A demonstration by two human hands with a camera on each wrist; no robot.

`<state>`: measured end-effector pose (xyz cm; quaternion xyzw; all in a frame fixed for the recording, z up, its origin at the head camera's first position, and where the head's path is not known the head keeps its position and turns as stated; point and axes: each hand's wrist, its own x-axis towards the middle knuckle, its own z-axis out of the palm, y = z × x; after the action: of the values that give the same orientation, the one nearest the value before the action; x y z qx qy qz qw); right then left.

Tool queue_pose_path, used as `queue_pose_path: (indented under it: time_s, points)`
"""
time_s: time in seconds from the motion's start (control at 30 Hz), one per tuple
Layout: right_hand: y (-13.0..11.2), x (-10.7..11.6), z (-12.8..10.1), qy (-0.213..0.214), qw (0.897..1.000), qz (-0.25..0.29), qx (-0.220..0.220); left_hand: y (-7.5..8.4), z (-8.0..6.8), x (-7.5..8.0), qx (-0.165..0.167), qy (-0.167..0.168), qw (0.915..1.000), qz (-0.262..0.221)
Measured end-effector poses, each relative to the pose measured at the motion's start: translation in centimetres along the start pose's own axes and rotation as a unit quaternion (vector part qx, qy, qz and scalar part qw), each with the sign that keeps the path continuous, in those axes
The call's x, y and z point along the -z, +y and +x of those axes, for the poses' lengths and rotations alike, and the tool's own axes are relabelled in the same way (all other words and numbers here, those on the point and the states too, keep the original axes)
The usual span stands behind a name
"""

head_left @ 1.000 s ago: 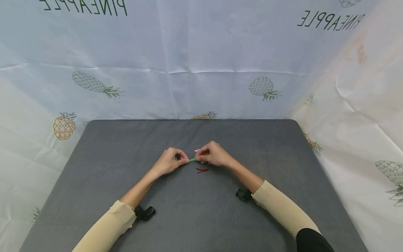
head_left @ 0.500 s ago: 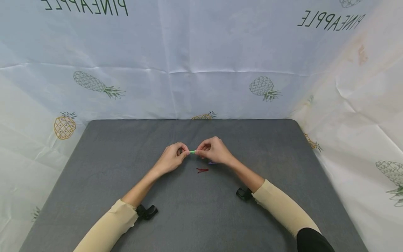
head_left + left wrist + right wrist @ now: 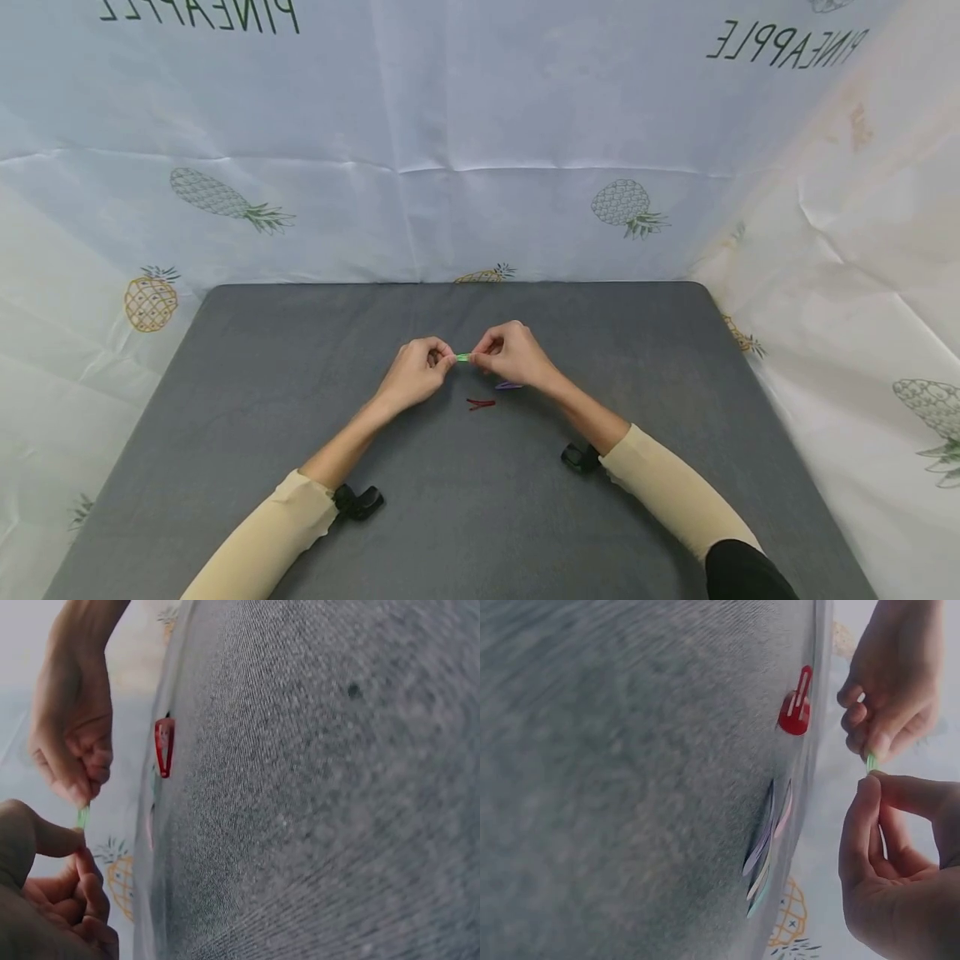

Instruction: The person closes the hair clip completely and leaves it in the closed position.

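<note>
A small green hair clip [image 3: 462, 357] spans the gap between the two hands, raised over the grey table. My left hand [image 3: 414, 372] pinches one end of it between thumb and forefinger. At the other end, thumb and forefinger of my right hand [image 3: 516, 357] grip it, so only its middle shows. A red snap hair clip [image 3: 793, 718] lies on the table just nearer to me than the hands. Beneath the right hand is a purple hair clip [image 3: 508, 385], partly covered by the wrist in the head view.
In the right wrist view, a pink clip [image 3: 784, 814] and a teal clip [image 3: 758, 898] lie close to the purple one. The grey table [image 3: 465, 517] reaches back to a hanging white cloth [image 3: 510, 117] printed with pineapples.
Both hands have moved up and away from the body with the green hair clip held between them. The purple clip has come into view under the right wrist. The red clip stays put.
</note>
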<state>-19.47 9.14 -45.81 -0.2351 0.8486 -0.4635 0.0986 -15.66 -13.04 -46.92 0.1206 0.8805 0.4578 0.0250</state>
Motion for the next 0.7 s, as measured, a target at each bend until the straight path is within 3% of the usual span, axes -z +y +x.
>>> queue_pose_path:
  time_s: [0.27,0.47,0.7]
  points:
    - [1.0,0.1,-0.3,0.008,1.000,0.006,-0.008,-0.5,0.3,0.2,0.002,-0.015,0.9993,-0.035]
    - [1.0,0.3,-0.5,0.022,1.000,0.009,0.008,-0.5,0.5,0.6,0.034,-0.039,0.9956,-0.079]
    - [1.0,0.6,-0.6,0.023,0.999,0.015,0.028,-0.3,0.5,0.9,0.069,-0.049,0.9922,-0.092]
